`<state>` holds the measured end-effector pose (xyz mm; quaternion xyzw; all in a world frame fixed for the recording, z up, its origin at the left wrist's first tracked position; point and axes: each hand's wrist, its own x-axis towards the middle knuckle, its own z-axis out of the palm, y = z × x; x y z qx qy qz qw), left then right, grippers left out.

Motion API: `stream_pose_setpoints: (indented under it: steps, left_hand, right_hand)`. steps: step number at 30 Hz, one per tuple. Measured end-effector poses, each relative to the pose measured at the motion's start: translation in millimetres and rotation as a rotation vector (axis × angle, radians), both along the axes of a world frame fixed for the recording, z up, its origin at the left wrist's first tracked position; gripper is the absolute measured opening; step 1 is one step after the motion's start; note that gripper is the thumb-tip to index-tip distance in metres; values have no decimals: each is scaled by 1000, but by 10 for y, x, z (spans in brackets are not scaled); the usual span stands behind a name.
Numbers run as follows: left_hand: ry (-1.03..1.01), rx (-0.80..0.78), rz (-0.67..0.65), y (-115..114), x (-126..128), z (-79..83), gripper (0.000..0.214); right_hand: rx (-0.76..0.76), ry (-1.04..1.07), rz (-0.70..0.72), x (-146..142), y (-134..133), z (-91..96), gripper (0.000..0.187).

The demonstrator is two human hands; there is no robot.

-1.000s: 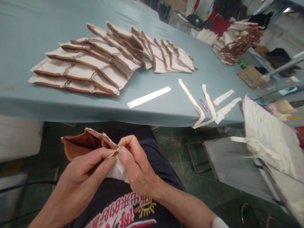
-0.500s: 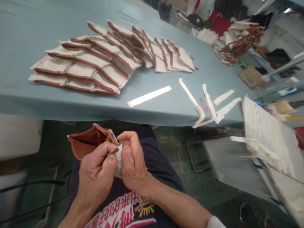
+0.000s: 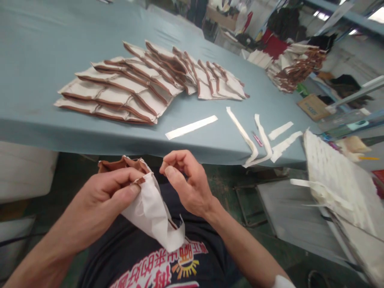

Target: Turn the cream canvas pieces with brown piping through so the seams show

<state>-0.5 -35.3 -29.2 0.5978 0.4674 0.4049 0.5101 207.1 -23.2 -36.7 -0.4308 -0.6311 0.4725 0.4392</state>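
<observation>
My left hand (image 3: 111, 196) pinches a brown-and-white fabric pouch (image 3: 147, 208) by its upper edge, thumb on top. The pouch's white cloth hangs down over my lap and curls at its lower end. Part of its brown side shows behind my fingers, folded open at the top. My right hand (image 3: 192, 184) is up beside the pouch, a little apart from it. Its fingers are curled and the thumb lies close to the forefinger; whether something small is between them cannot be made out.
On the blue-covered table (image 3: 39, 84) lie overlapping white pouches with brown edges (image 3: 120, 88). White strips (image 3: 192, 127) and a small pink tool (image 3: 257, 140) lie nearer the right. A brown-and-white fabric stack (image 3: 297, 66) stands at the far right, and pale cloth (image 3: 333, 180) hangs lower right.
My right hand has come away from the pouch, up and to the right. The white cloth has unfolded downward. My left hand keeps its hold.
</observation>
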Motion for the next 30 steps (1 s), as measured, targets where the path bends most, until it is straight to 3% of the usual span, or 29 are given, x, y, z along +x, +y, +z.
stream_pose_setpoints:
  steps: [3, 6, 10, 12, 19, 25, 30]
  left_hand:
    - [75, 114, -30, 56, -32, 184, 23]
    - [122, 143, -53, 41, -37, 279, 22]
    - [119, 86, -38, -45, -13, 318, 16]
    - [110, 51, -51, -73, 11, 334, 15]
    - [157, 137, -42, 29, 89, 378, 14]
    - [257, 255, 28, 82, 107, 284, 14]
    - [227, 363, 88, 61, 111, 182, 17]
  right_hand:
    - [234, -74, 205, 78, 84, 303, 26]
    - [332, -193, 339, 84, 206, 500, 30]
    - [431, -349, 493, 78, 368, 514, 16]
    - [475, -378, 542, 82, 409, 476, 19]
    - [295, -370, 600, 135, 454, 421, 33]
    - [62, -266, 603, 157, 453, 328, 27]
    - [-65, -133, 540, 69, 363, 266, 23]
